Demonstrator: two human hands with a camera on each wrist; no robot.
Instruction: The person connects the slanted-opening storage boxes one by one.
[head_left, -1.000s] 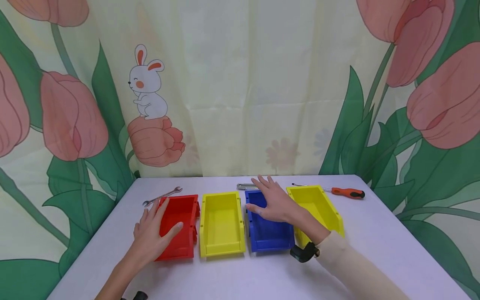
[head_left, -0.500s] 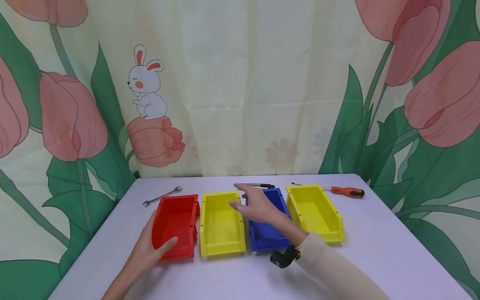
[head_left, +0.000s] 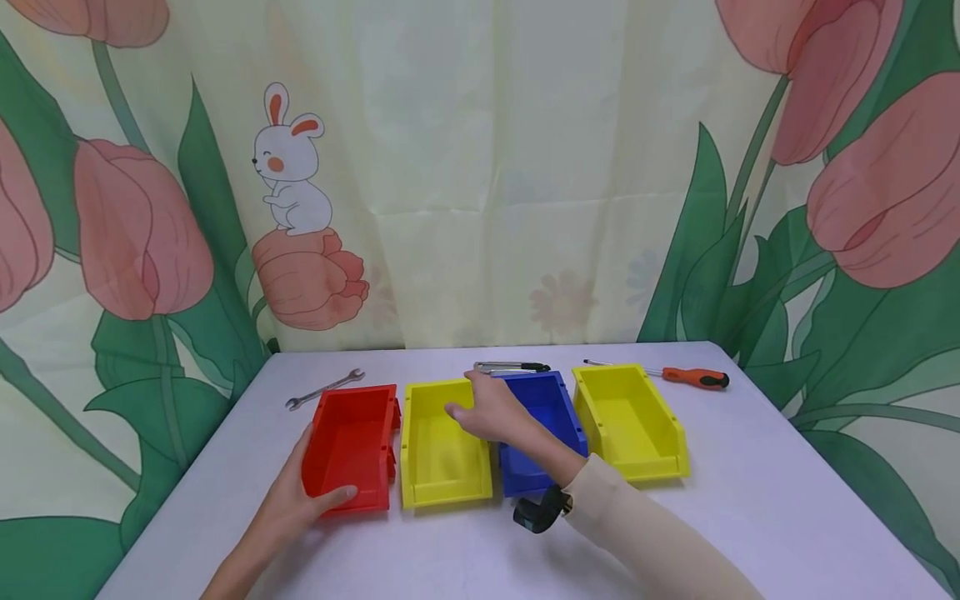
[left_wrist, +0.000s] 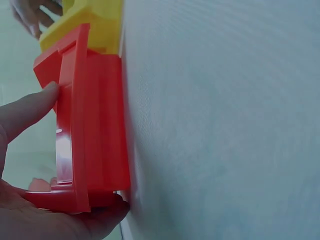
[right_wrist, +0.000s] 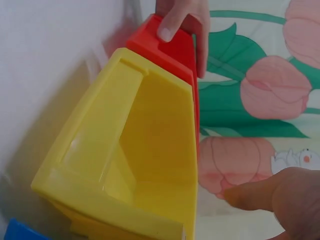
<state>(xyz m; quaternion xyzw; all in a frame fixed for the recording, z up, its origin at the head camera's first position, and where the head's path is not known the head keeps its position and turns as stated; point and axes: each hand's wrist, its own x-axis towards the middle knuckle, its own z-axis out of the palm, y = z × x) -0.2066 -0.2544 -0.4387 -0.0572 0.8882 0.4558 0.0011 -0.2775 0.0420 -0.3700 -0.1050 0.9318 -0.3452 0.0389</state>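
Note:
My left hand (head_left: 288, 492) grips the left side of a red plastic bin (head_left: 352, 450). In the left wrist view its thumb lies on the bin's front rim, and its fingers reach around the side and under the edge. My right hand (head_left: 491, 408) hangs over the far right part of the left yellow bin (head_left: 446, 467), thumb extended and nothing in its grasp. In the right wrist view, the thumb (right_wrist: 255, 192) stands apart from this yellow bin (right_wrist: 100, 140). Under the right forearm is a blue bin (head_left: 536, 467), partly covered.
Another yellow bin (head_left: 633, 425) stands at the right, slightly turned. A double-ended wrench (head_left: 326, 389) lies behind the red bin. Behind the blue bin is a metal tool with a black end (head_left: 513, 367). An orange-handled screwdriver (head_left: 693, 378) lies at the back right of the white table (head_left: 765, 492).
My left hand has come down from above the red bin and taken hold of its side. My right hand has moved left from over the blue bin to the left yellow bin.

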